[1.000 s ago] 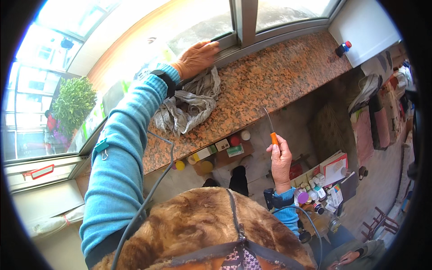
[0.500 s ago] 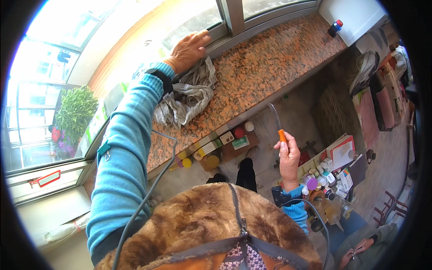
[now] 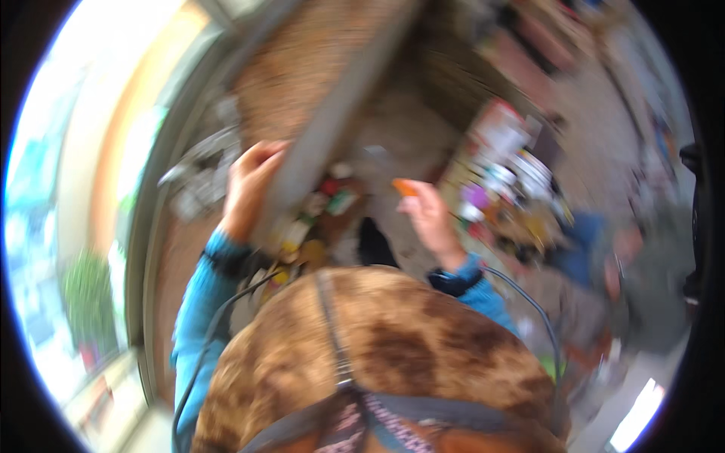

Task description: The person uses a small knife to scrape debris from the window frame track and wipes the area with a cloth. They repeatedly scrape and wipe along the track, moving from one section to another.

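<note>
The whole picture is smeared by motion. In my right hand (image 3: 434, 223), near the middle, the fingers are closed round the orange handle (image 3: 405, 187) of a thin tool; its shaft is lost in the blur now, but half a second ago it showed as slim and curved. My left hand (image 3: 249, 185) is over the near edge of the granite windowsill (image 3: 291, 83), its fingers bent and blurred. Whether it grips anything, I cannot tell. Just left of it a crumpled grey cloth (image 3: 204, 170) lies on the sill.
Below the sill stand several small bottles and boxes (image 3: 306, 223). To the right, a low table holds bottles, a purple-lidded jar (image 3: 476, 196) and papers (image 3: 498, 136). Another person (image 3: 649, 279) sits at the lower right. A cable (image 3: 532, 309) runs beside my right sleeve.
My view has swung to the right. My left hand has left the window frame by the cloth and come to the sill's near edge. My right hand still holds the orange handle.
</note>
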A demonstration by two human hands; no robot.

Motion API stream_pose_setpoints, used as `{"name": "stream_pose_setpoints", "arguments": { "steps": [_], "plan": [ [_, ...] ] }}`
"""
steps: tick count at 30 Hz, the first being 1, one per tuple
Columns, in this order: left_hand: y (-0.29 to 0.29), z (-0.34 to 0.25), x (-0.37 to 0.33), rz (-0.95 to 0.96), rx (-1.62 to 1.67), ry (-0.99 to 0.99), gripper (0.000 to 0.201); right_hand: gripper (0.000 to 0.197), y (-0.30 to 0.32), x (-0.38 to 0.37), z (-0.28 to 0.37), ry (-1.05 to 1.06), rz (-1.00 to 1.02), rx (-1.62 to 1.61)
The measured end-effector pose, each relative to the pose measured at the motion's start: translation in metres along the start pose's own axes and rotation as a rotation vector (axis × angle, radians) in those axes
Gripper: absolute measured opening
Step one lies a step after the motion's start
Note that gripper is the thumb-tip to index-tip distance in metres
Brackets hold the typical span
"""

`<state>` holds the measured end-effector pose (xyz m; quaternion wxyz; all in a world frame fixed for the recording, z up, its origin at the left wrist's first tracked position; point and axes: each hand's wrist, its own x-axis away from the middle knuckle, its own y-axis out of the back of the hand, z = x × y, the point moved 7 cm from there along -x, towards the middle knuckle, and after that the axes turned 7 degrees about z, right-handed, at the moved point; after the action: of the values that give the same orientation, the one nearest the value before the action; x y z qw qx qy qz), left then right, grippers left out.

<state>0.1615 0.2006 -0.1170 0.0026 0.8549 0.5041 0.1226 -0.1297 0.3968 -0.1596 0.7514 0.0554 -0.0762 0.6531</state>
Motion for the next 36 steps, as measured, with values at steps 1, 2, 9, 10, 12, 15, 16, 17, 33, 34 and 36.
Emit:
{"name": "stream_pose_setpoints", "arguments": {
  "steps": [1, 2, 9, 10, 12, 15, 16, 17, 33, 34, 36],
  "plan": [
    [-0.011, 0.009, 0.013, 0.008, -0.006, 0.03, 0.021, 0.032, 0.0, 0.014, -0.004, -0.012, -0.002, 0.139],
    [-0.022, 0.018, 0.028, 0.044, -0.023, 0.071, 0.017, 0.032, 0.003, 0.035, -0.004, -0.009, -0.006, 0.2],
    [-0.103, 0.059, 0.073, 0.308, -0.076, 0.051, 0.007, 0.031, 0.027, 0.16, 0.0, -0.146, -0.302, 0.264],
    [-0.106, 0.065, 0.081, 0.34, -0.062, 0.048, 0.006, 0.03, 0.019, 0.181, 0.006, -0.1, -0.328, 0.328],
    [-0.125, 0.069, 0.09, 0.4, -0.002, 0.058, 0.004, 0.03, 0.014, 0.213, 0.007, -0.068, -0.391, 0.352],
    [-0.148, 0.077, 0.1, 0.474, 0.054, 0.111, 0.002, 0.035, 0.011, 0.24, 0.002, -0.129, -0.404, 0.332],
    [-0.156, 0.077, 0.1, 0.49, 0.015, 0.085, 0.002, 0.034, 0.011, 0.246, 0.002, -0.117, -0.431, 0.315],
    [-0.162, 0.081, 0.103, 0.511, 0.008, 0.136, 0.003, 0.033, 0.014, 0.25, 0.003, -0.102, -0.459, 0.303],
    [-0.358, 0.107, 0.159, 1.416, -0.514, -0.184, 0.019, 0.04, -0.007, 0.303, 0.042, 0.229, -0.543, 0.394],
    [-0.383, 0.1, 0.178, 1.481, -0.426, -0.149, 0.019, 0.039, -0.007, 0.309, 0.043, 0.218, -0.566, 0.371],
    [-0.432, 0.084, 0.215, 1.589, -0.01, 0.124, 0.03, 0.039, -0.001, 0.321, 0.043, 0.202, -0.602, 0.349]
  ]
}}
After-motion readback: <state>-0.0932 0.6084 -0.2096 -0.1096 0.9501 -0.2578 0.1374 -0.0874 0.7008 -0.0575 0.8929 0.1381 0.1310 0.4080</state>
